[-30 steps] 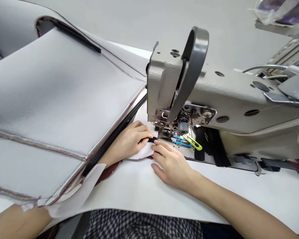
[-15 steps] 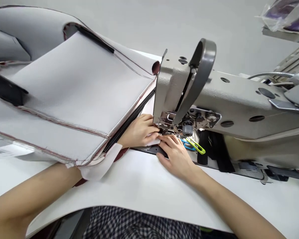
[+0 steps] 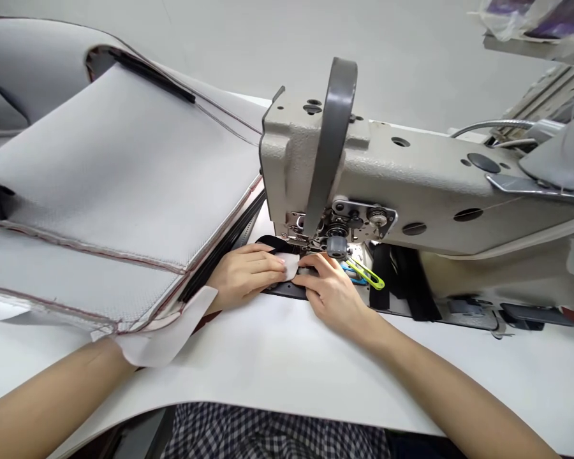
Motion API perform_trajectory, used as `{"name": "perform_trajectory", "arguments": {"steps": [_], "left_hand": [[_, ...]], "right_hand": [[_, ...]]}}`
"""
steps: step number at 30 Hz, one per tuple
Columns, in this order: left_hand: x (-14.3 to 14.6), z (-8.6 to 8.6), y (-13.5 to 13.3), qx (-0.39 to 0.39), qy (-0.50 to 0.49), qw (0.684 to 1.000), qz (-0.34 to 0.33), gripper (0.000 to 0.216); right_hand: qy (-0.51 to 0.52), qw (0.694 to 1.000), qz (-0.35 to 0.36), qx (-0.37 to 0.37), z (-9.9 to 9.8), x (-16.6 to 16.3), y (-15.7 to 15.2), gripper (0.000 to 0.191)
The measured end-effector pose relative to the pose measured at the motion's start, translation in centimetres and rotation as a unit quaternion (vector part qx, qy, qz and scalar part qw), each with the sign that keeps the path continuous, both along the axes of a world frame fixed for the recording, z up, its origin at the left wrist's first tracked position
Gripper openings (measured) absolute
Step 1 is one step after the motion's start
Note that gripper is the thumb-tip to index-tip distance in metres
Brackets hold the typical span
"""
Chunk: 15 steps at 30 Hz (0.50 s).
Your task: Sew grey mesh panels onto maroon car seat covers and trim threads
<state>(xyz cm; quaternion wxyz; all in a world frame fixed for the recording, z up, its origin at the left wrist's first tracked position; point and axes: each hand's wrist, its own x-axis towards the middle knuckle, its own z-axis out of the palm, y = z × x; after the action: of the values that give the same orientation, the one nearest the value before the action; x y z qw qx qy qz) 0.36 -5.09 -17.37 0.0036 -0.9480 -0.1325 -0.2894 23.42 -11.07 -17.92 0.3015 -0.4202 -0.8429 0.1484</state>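
Grip: left hand [image 3: 246, 275] is pinched closed on the left edge of the small white fabric tab [image 3: 287, 264]. The right hand [image 3: 333, 294] has curled fingertips on the tab's right edge; can't tell whether it pinches or only presses. Tab sits between the hands, under the grey sewing machine head [image 3: 296, 153]. Black strap [image 3: 268, 242] just behind the grip, yellow-green thread snips [image 3: 367, 274] just right of it, grey perforated fabric panel [image 3: 124, 178] to its left.

Two hands [image 3: 246, 275] [image 3: 335, 296], one sewing machine [image 3: 411, 185]
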Motion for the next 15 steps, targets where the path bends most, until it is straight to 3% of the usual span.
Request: {"name": "perform_trajectory", "arguments": {"steps": [8, 15], "left_hand": [[0.3, 0.1, 2.0, -0.009, 0.023, 1.0, 0.013, 0.019], [1.3, -0.6, 4.2, 0.045, -0.02, 0.997, 0.051, 0.023]], "right_hand": [[-0.035, 0.999, -0.022, 0.025, -0.4, -0.4, 0.3, 0.038], [-0.024, 0.998, -0.042, 0.041, -0.9, -0.5, 0.6, 0.037]]}}
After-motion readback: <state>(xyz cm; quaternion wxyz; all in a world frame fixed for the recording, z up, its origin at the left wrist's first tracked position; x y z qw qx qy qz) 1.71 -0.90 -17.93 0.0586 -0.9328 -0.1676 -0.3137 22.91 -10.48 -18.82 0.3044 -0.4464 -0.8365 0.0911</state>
